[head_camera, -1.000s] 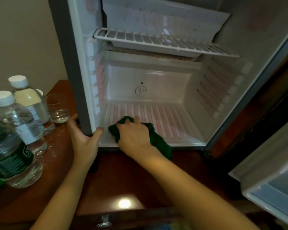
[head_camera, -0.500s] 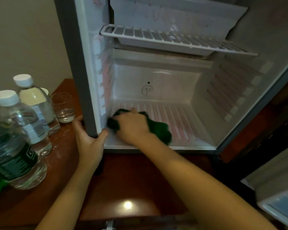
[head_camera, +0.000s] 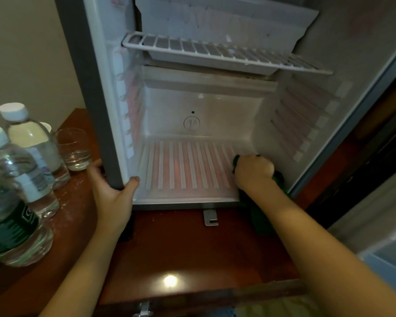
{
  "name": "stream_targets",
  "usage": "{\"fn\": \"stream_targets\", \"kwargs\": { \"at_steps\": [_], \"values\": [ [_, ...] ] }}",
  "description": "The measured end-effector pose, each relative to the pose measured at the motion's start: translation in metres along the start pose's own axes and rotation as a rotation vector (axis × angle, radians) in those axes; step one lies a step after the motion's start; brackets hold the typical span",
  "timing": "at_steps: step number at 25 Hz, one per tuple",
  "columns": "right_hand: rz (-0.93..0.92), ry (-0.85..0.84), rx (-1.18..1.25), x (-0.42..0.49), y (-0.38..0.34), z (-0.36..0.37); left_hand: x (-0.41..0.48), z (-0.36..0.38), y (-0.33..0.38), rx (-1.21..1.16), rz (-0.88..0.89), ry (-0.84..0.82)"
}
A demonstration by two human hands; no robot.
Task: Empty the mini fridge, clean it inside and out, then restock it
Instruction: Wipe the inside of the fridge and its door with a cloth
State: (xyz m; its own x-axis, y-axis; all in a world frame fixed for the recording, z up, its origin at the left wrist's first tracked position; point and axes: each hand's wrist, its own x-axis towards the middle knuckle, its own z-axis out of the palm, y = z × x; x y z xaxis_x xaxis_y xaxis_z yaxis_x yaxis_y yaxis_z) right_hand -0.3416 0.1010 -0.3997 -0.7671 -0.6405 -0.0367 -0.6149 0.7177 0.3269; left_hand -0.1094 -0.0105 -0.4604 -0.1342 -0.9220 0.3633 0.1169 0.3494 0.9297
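Observation:
The mini fridge [head_camera: 201, 104] stands open on a wooden cabinet top, and nothing sits on its ribbed floor [head_camera: 183, 168]. My right hand [head_camera: 253, 171] grips a dark green cloth [head_camera: 263, 216] and presses it on the floor's right front corner; part of the cloth hangs over the front lip under my wrist. My left hand [head_camera: 111, 191] holds the lower left front edge of the fridge body, thumb inside and fingers round the outer grey wall. A white wire shelf [head_camera: 215, 53] sits above.
Water bottles [head_camera: 16, 179] and a drinking glass [head_camera: 74, 149] stand on the cabinet top [head_camera: 181, 248] left of the fridge. The open fridge door [head_camera: 384, 252] is at the lower right. A small metal bracket [head_camera: 210, 217] lies in front of the fridge.
My right hand has swept the green cloth from the left front of the fridge floor across to the right front corner. My left hand has stayed on the fridge's left edge.

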Motion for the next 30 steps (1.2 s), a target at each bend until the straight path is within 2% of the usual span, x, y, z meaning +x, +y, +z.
{"fn": "stream_targets", "kwargs": {
  "at_steps": [4, 6, 8, 11, 13, 15, 18, 21, 24, 25, 27, 28, 29, 30],
  "values": [
    [0.084, 0.039, 0.206, -0.053, 0.031, 0.017, 0.000, 0.001, 0.000, -0.015, 0.006, -0.010],
    [0.093, 0.028, 0.205, -0.075, 0.014, 0.014, 0.000, 0.001, 0.000, -0.024, 0.014, 0.011],
    [-0.077, 0.110, 0.227, -0.090, -0.032, 0.001, 0.001, 0.000, 0.000, -0.025, 0.009, 0.032],
    [-0.503, 0.153, 0.296, -0.093, -0.088, -0.021, 0.000, 0.001, -0.001, -0.002, -0.003, 0.028],
    [-0.589, 0.092, 0.293, -0.068, -0.092, -0.030, 0.000, 0.000, -0.003, 0.019, 0.003, 0.027],
    [-0.529, -0.038, 0.313, -0.031, -0.082, -0.037, 0.000, -0.001, -0.003, 0.018, 0.009, 0.031],
    [-0.431, -0.105, 0.451, -0.004, -0.058, -0.053, 0.001, -0.001, -0.002, 0.011, 0.019, 0.022],
    [-0.475, -0.162, 0.777, -0.046, -0.021, -0.039, 0.001, 0.001, -0.001, -0.012, 0.024, 0.020],
    [-0.490, -0.149, 1.015, -0.114, 0.011, -0.007, 0.002, 0.001, 0.000, -0.037, 0.023, 0.027],
    [-0.409, -0.124, 1.235, -0.126, 0.018, -0.003, 0.001, 0.001, 0.000, -0.038, 0.018, 0.022],
    [-0.061, 0.003, 1.749, -0.129, 0.040, -0.009, 0.000, 0.002, 0.002, -0.029, 0.021, 0.020],
    [0.063, 0.117, 1.883, -0.129, 0.053, -0.022, 0.000, 0.002, 0.002, -0.021, 0.024, 0.022],
    [0.094, 0.283, 1.904, -0.128, 0.063, -0.037, 0.000, 0.002, 0.001, -0.013, 0.023, 0.024],
    [0.037, 0.460, 1.826, -0.124, 0.072, -0.051, 0.000, 0.003, 0.001, -0.009, 0.018, 0.027]
  ]
}}
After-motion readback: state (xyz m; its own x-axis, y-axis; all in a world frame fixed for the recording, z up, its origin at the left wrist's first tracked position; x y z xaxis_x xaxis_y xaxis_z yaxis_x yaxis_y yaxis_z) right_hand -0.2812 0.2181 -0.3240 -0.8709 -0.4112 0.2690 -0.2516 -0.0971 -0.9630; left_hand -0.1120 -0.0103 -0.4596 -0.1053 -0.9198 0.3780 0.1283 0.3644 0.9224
